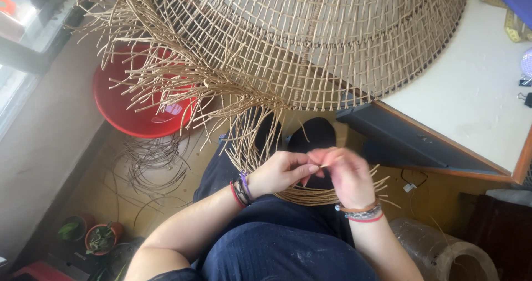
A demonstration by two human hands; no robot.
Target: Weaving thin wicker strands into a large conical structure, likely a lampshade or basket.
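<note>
In the head view, a large open-weave wicker basket (310, 43) of pale cane fills the upper part of the scene, resting partly on a white table (471, 98) and hanging down over the person's lap, its unfinished edge bristling with loose strands (166, 76). The left hand (280, 173) is curled at the basket's lower woven rim (310, 197), fingers pinched around a thin cane strand just where it meets the right hand. The right hand (346, 173) is blurred, its fingers bent around the same strand close to the left fingertips, so the two hands touch or nearly touch above the rim. Both wrists carry several bracelets. Dark blue trousers (277, 242) lie beneath the hands. On the floor to the left sits a red round basin (127, 112), with coils of dark cane (149, 170) beside it and small potted plants (100, 238) near the lower corner. A clear plastic roll (443, 253) lies at lower right.
</note>
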